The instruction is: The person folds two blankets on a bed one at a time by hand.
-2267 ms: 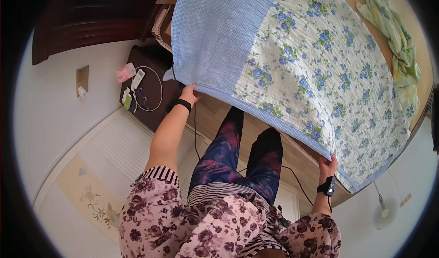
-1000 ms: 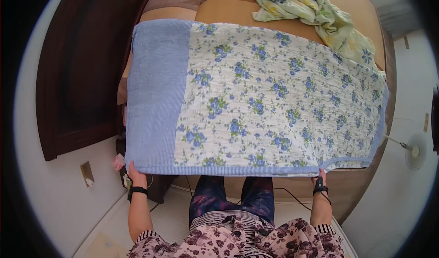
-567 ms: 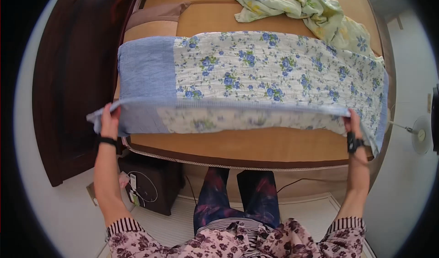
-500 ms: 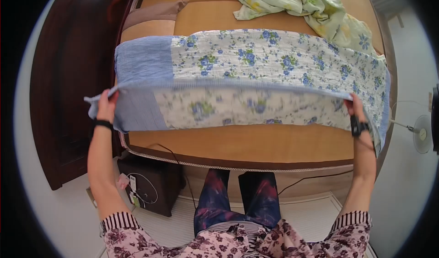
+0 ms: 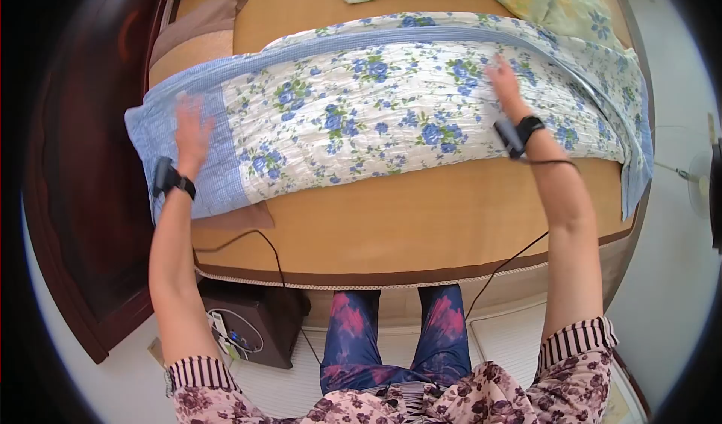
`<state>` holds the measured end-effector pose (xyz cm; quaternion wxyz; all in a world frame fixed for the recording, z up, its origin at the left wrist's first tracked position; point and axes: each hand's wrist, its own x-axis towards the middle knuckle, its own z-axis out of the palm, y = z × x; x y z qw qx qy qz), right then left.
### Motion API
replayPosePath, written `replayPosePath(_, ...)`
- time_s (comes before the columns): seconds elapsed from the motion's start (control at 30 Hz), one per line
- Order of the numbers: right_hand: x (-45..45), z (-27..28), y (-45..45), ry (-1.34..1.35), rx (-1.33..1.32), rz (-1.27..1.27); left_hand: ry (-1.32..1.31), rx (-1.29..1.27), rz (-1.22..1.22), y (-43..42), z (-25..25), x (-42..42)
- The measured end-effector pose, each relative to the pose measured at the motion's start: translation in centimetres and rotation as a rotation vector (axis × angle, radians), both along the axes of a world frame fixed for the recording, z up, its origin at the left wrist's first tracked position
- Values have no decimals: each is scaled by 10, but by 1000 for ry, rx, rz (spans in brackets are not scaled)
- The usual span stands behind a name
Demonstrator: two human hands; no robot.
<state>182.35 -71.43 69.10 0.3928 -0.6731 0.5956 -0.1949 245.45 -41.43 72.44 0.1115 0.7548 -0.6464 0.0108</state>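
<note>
A quilt (image 5: 338, 116), white with blue roses and blue checked borders, lies folded in a long strip across the bed. My left hand (image 5: 193, 134) is over its blue checked end, fingers stretched out and somewhat blurred. Toward the right part of the strip, my right hand (image 5: 507, 89) is open over the flowered cloth, its fingers apart. Neither hand grips the cloth; whether the palms touch it I cannot tell. Each wrist wears a black strap with a small device.
Beneath the quilt is a bed with a tan mat (image 5: 391, 225). A crumpled green and yellow floral cover (image 5: 556, 7) lies at the back right. A dark box (image 5: 259, 319) with cables stands on the floor at left, a fan (image 5: 699, 183) at right. Black cables run from the wrists.
The raised blue-edged fold has been laid forward, away from me, onto the quilt. Both hands have let go of the edge, and my right hand has moved left and farther away.
</note>
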Motion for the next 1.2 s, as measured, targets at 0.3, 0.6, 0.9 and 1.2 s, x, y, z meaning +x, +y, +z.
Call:
replayPosePath(0.3,-27,53,72,81,-223,-56,80,140,190,47,8,-56)
replayPosePath(0.6,-188,72,219,-58,45,-393,444,411,241,183,151,-248)
replayPosePath(0.9,-362,196,363,-186,354,-904,789,790,522,252,158,-352)
replayPosePath(1.2,-417,238,488,-356,654,-1042,1064,614,501,159,132,-375)
